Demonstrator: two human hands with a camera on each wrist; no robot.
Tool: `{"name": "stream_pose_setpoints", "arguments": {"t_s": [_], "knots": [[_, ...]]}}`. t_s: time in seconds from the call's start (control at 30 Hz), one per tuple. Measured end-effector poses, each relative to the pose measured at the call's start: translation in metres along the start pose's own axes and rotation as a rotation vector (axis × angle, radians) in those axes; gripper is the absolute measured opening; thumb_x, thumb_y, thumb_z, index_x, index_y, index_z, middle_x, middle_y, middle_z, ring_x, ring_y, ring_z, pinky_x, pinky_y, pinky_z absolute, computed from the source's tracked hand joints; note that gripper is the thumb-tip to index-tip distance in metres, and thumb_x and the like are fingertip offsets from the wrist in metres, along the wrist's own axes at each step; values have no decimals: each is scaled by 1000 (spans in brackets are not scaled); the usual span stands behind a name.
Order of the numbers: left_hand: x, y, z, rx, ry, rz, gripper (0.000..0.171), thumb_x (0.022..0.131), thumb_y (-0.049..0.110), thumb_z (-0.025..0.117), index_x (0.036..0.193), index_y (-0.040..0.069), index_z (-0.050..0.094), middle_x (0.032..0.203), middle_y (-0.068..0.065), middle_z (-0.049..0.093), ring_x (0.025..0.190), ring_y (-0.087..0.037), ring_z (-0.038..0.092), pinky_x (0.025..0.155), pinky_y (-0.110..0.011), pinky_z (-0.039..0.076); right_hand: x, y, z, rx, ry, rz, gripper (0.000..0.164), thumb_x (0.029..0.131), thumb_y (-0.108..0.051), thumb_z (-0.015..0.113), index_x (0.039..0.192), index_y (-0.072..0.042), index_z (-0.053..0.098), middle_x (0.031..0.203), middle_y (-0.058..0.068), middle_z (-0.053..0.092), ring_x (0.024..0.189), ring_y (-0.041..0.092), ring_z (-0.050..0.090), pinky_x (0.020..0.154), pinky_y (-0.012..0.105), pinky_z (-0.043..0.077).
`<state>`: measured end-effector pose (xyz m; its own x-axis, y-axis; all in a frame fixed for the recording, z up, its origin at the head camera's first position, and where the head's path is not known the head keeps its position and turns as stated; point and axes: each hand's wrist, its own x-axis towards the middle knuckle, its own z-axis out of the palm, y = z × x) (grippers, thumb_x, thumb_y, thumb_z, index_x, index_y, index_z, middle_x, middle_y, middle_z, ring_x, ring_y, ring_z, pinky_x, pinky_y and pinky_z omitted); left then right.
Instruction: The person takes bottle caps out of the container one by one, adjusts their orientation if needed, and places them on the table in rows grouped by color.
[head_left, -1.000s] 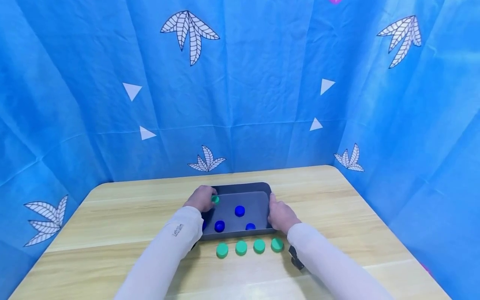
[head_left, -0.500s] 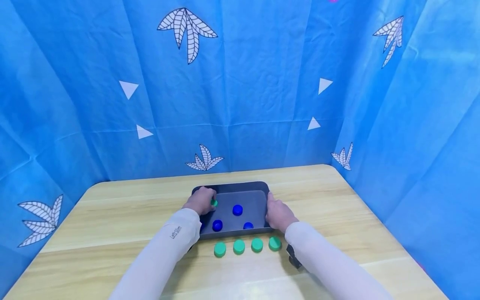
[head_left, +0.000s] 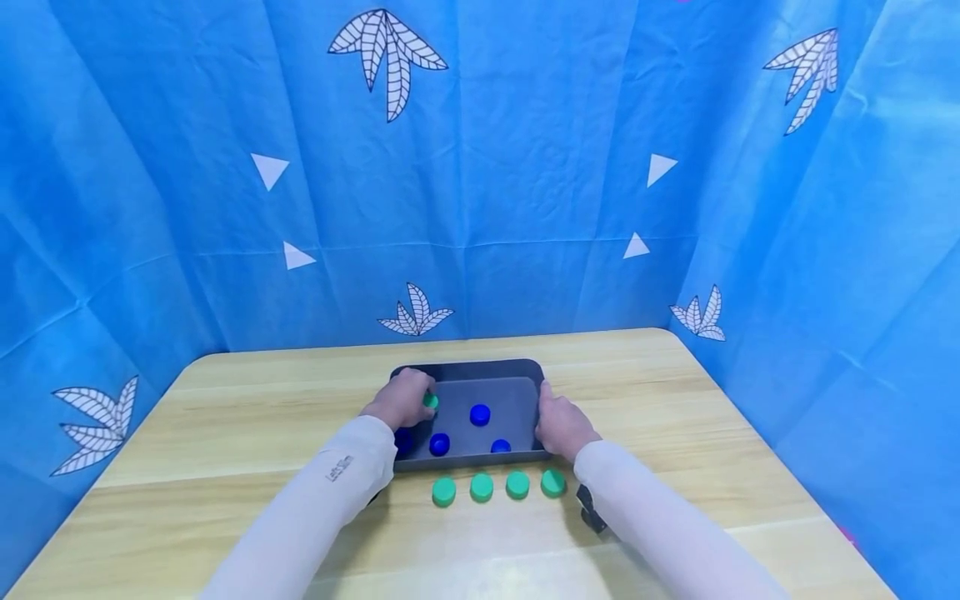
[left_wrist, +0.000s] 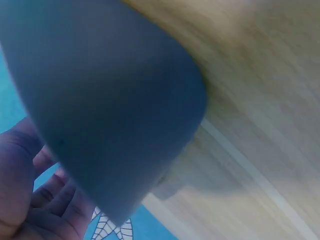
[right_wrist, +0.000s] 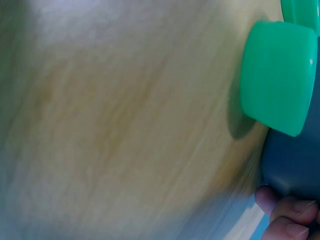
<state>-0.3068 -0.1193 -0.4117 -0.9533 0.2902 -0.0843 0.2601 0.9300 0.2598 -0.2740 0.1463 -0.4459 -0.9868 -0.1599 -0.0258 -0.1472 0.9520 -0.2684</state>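
A dark grey tray (head_left: 465, 461) lies toward the back of the table, with several blue caps inside, one of them a blue cap (head_left: 480, 415) near the middle. My left hand (head_left: 405, 398) reaches over the tray's left rim and pinches a green cap (head_left: 431, 402) at its fingertips. In the left wrist view, the tray's wall (left_wrist: 115, 100) covers part of that hand (left_wrist: 50, 200). On the opposite side, my right hand (head_left: 564, 427) grips the tray's right wall; its curled fingers (right_wrist: 292, 220) show at the outer wall in the right wrist view.
A row of green caps stands on the table (head_left: 247, 417) along the tray's front side, from a left cap (head_left: 444, 492) to a right cap (head_left: 552, 483) near my right wrist. A blue patterned cloth (head_left: 525, 167) hangs behind and beside the table.
My left hand has shifted slightly toward the front with the green cap, uncovering the tray's back left corner and more of the leftmost blue cap. The right hand keeps its grip.
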Motion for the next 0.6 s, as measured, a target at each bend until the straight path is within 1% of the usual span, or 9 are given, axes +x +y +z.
{"name": "stream_pose_setpoints", "arguments": {"t_s": [0.17,0.37,0.6], "knots": [[-7,3,-6,-4,22,36,33,81,17,80,109,3,70,100,-8,63,86,-22,53,75,-33,50,1,0,-1,9,-4,-2,78,86,-5,66,147,9,19,74,17,59,61,21,57,60,36,51],[-17,10,-12,-13,60,89,33,83,17,78,112,4,69,100,-8,64,86,-22,53,74,-32,51,1,1,-2,2,0,-9,77,86,-5,66,146,9,19,73,16,59,59,20,57,59,35,52],[-28,15,-13,-9,67,117,34,83,19,78,113,6,68,97,-6,63,82,-20,54,71,-30,52,2,1,-1,1,-7,-12,76,87,-6,65,146,9,19,74,16,59,60,20,58,60,35,52]]}}
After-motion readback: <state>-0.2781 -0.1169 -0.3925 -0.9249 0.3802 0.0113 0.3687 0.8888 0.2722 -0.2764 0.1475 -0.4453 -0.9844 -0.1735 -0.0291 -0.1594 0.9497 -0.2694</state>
